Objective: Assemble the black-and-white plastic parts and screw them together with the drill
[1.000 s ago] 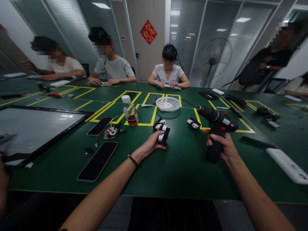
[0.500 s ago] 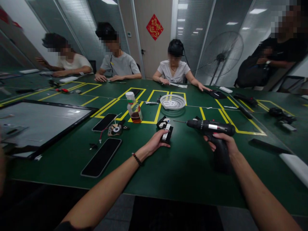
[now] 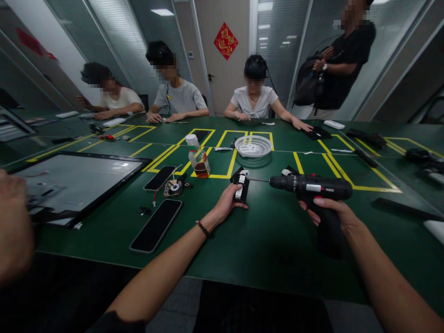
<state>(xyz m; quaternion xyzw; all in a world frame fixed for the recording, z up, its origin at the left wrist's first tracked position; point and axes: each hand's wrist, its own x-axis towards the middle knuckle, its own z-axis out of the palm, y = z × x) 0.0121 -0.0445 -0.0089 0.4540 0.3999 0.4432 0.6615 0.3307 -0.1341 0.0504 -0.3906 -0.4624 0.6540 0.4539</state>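
Note:
My right hand (image 3: 333, 213) grips a black cordless drill (image 3: 312, 186) by its handle, with its long thin bit (image 3: 257, 180) pointing left. In my left hand (image 3: 229, 200) is a small black part with a white strip (image 3: 240, 188); fingers and thumb are closed round it. The bit's tip is at the upper right of this part; whether they touch I cannot tell. Left of my left hand lie a phone (image 3: 157, 226) and a small round speaker-like piece with wires (image 3: 173, 187). Behind the drill a small black and white piece (image 3: 289, 172) is partly hidden.
A white plastic basket (image 3: 253, 149) and a bottle of brown liquid (image 3: 201, 167) stand beyond my hands. A large flat panel (image 3: 86, 173) lies at left, near another person's blurred hand (image 3: 14, 226). Several people sit across the green table; one stands at right, holding a bag (image 3: 308, 83).
The drill bit's tip has come closer to the part in my left hand. My view has shifted slightly. The standing person has moved left, and another person's hand has come in at the left edge.

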